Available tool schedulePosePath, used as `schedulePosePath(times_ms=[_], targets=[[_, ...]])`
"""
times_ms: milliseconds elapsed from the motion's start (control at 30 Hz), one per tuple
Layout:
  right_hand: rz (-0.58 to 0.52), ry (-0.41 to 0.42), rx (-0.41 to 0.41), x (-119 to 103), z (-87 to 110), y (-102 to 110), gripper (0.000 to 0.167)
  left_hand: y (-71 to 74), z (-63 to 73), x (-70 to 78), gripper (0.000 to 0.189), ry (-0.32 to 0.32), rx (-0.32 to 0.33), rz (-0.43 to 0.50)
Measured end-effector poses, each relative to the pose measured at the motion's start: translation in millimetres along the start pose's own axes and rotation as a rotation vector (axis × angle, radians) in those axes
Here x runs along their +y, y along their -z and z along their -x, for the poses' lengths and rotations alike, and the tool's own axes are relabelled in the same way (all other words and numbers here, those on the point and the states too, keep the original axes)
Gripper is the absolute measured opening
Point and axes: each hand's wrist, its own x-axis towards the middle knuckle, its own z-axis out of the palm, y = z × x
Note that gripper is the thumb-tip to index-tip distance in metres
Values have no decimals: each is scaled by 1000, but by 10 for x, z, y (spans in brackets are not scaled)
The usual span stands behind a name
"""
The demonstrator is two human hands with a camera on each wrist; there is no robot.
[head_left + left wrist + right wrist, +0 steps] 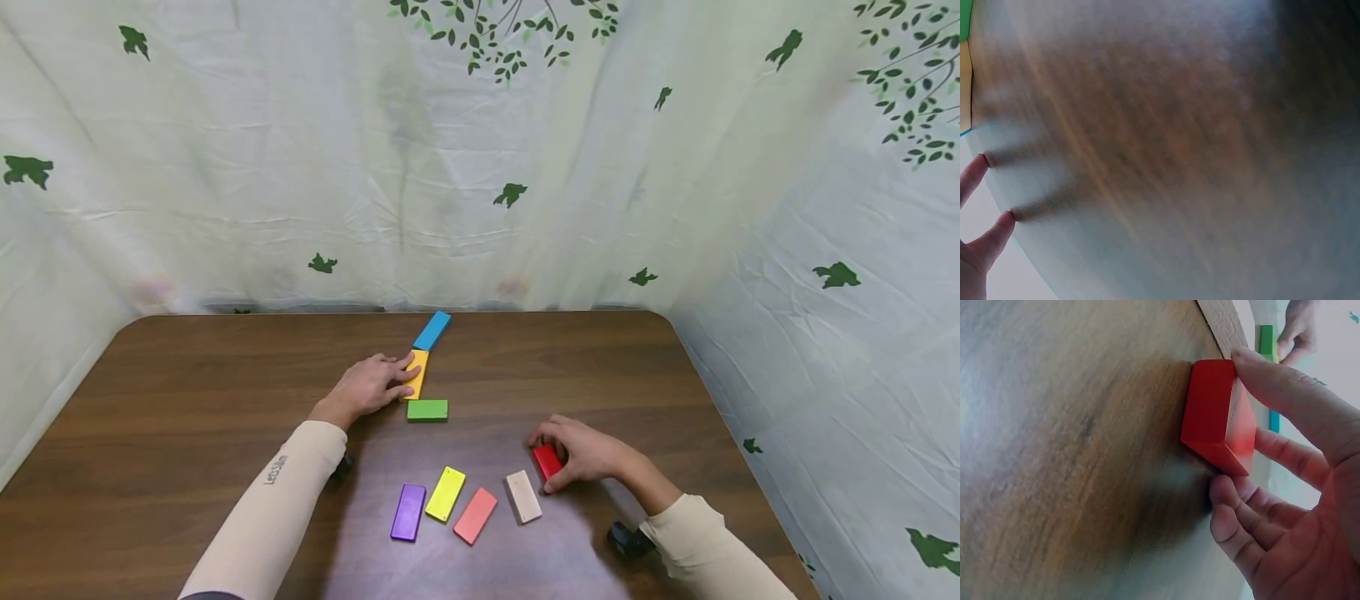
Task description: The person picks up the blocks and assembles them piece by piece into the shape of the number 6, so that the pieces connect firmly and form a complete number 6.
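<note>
Head view: red blk (545,458) pinched by R hand (588,452) on desk (225,392), long axis far-L to near-R; orange blk (419,382), btwn blue blk (432,331) & green blk (427,410), pointed approx. away, touched by L hand (366,385), fingers extended.

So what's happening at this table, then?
A person is handling coloured blocks on a table. The left hand touches the orange block, which lies between the blue block and the green block. The right hand grips the red block. The purple block, yellow block, coral block and beige block lie left of it.
</note>
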Motion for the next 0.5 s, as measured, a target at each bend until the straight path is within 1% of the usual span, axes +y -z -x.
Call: schedulePosePath(times_ms=[133, 267, 500], targets=[[2, -18, 8, -9, -5, -3, 53, -11, -1, -6, 48, -2, 9, 2], [1, -24, 24, -10, -19, -2, 50, -18, -4, -16, 48, 8, 7, 12], [3, 11, 79, 34, -91, -2, 44, -23, -8, -12, 49, 18, 2, 22]])
